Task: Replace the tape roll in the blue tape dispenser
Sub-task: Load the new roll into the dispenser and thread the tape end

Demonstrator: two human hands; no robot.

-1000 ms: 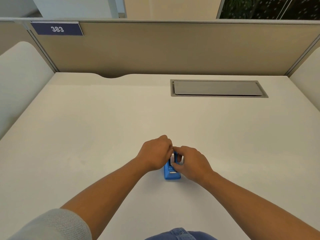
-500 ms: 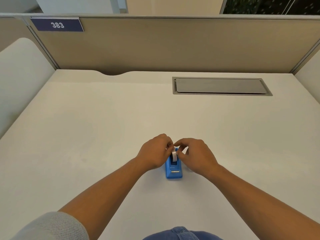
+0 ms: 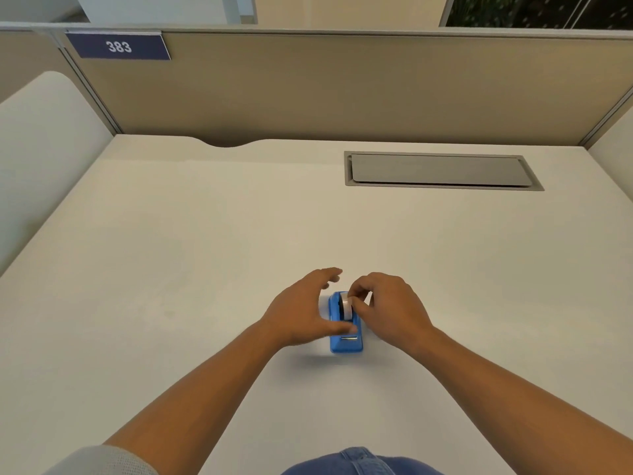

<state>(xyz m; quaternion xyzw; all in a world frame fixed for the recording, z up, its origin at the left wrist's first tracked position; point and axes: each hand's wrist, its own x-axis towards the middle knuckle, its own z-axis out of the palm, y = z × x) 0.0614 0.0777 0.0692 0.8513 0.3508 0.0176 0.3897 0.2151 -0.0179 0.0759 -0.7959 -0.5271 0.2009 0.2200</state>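
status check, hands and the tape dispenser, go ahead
Left hand open, thumb on the blue tape dispenser. Right hand pinching the tape roll seated in it. Desk around it clear.

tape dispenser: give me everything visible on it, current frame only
The blue tape dispenser looks like glossy plastic, a small wedge-shaped body standing upright on the white desk, its low end toward the person. A grey-white tape roll sits edge-up in its cradle. The left hand lays a thumb across its middle; the right hand pinches the roll.
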